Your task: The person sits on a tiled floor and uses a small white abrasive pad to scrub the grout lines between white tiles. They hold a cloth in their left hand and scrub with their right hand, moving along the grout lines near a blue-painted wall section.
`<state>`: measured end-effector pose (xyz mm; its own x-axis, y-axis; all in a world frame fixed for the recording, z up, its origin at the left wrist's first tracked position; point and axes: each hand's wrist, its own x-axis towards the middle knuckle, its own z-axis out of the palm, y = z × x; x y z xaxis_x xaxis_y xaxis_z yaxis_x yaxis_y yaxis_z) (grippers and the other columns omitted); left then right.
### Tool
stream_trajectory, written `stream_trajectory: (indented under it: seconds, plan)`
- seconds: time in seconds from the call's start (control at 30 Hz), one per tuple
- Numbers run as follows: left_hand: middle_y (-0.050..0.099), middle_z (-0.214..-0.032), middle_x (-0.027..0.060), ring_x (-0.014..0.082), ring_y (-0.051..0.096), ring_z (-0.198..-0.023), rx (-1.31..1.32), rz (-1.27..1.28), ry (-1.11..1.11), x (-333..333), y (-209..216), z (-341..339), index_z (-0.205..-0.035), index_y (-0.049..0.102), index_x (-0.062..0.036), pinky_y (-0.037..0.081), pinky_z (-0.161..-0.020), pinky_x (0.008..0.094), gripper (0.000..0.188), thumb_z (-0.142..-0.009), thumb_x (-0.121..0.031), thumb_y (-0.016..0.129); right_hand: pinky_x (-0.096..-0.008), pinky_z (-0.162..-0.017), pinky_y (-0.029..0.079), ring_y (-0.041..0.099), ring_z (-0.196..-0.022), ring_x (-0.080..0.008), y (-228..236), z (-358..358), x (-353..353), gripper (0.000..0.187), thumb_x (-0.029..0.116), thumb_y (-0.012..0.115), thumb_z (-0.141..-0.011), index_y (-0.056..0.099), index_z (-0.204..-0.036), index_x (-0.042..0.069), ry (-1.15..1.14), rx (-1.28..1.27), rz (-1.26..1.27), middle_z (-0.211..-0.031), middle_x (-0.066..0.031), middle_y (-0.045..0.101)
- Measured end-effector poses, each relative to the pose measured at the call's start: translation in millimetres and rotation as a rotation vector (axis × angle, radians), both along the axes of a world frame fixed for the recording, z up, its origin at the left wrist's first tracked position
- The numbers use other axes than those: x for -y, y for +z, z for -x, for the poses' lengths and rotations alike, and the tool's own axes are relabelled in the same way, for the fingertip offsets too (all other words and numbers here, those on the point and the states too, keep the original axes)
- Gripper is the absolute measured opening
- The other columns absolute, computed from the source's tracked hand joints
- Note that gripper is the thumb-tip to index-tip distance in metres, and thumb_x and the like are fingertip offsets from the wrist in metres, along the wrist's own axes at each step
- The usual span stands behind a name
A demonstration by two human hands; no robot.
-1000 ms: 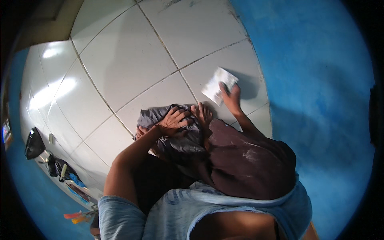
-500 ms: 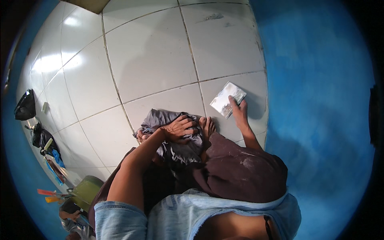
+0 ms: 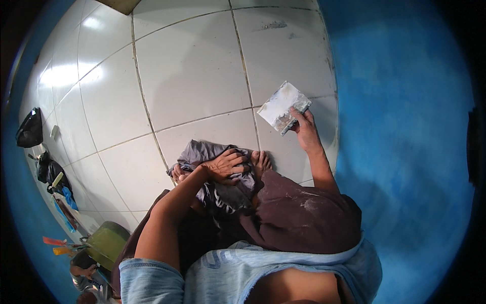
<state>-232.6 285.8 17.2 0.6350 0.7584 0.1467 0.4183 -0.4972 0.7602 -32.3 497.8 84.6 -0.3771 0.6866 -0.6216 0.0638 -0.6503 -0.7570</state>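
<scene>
From my end I have the person's right hand (image 3: 306, 126) at two o'clock, clamped on the near edge of a flat, rectangular plate (image 3: 284, 105) smeared with white and grey; the thumb lies on top, and the other fingers are mostly hidden beneath. The plate sits between one and two o'clock, over the tiled floor (image 3: 197, 66); I can't tell whether it touches the tiles. Near the centre, toward eight, the left hand (image 3: 225, 164) rests palm-down on a bunched grey cloth (image 3: 200, 150), its fingers slightly apart; whether they grip it I can't tell. A blue wall (image 3: 400, 152) fills three o'clock. I judge the step in hand as handling the plate one-handed; the next move calls for a firm edge pinch and a level wrist.
</scene>
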Motion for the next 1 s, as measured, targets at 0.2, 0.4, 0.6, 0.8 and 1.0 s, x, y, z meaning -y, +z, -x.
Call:
stream_trajectory:
  seconds: [0.2,0.4,0.6,0.8,1.0]
  plan:
    - [0.048,-0.113,0.0114,0.0268,0.047,-0.104,0.018,0.026,-0.001,2.2,-0.3,0.9,-0.113,0.051,-0.0155,0.035,-0.090,0.0454,0.046,-0.073,-0.033,0.065,-0.0244,-0.049,0.052,0.064,-0.076,-0.0120,-17.9,-9.9,1.7,0.028,0.012,0.058,-0.088,0.054,-0.113,0.000,0.178,0.200,-0.067,-0.091,-0.0078,0.063]
    - [0.047,-0.113,0.0118,0.0284,0.046,-0.108,0.047,0.035,0.005,0.3,-0.6,-0.2,-0.113,0.050,-0.0125,0.034,-0.094,0.0460,0.052,-0.068,-0.031,0.066,-0.0332,-0.072,0.049,0.063,-0.081,-0.0201,-85.5,59.6,-1.6,0.025,0.012,0.062,-0.083,0.057,-0.100,-0.006,0.133,0.247,-0.509,-0.091,-0.0149,0.065]
    - [0.048,-0.112,0.0120,0.0276,0.047,-0.105,0.014,0.034,-0.025,-3.2,-2.5,0.0,-0.116,0.051,-0.0155,0.034,-0.092,0.0467,0.051,-0.072,-0.033,0.067,-0.0355,-0.073,0.049,0.064,-0.085,-0.0243,-84.9,152.9,-73.1,0.028,0.014,0.064,-0.079,0.057,-0.099,-0.005,0.189,0.161,-0.434,-0.094,-0.0162,0.065]
    - [0.047,-0.114,0.0116,0.0276,0.047,-0.105,-0.015,0.061,-0.013,8.1,-8.4,0.3,-0.116,0.050,-0.0150,0.034,-0.092,0.0461,0.052,-0.071,-0.035,0.067,-0.0356,-0.074,0.049,0.064,-0.087,-0.0228,-41.6,39.4,-27.4,0.030,0.012,0.061,-0.081,0.055,-0.105,-0.006,0.194,0.257,-0.457,-0.099,-0.0154,0.064]
    - [0.047,-0.112,0.0112,0.0275,0.047,-0.106,0.039,0.064,-0.003,6.5,-11.8,-2.7,-0.116,0.050,-0.0151,0.033,-0.092,0.0464,0.051,-0.071,-0.035,0.065,-0.0414,-0.075,0.048,0.062,-0.087,-0.0387,-60.9,43.2,-0.7,0.034,0.012,0.062,-0.078,0.053,-0.104,-0.006,0.344,0.452,-0.869,-0.093,-0.0240,0.062]
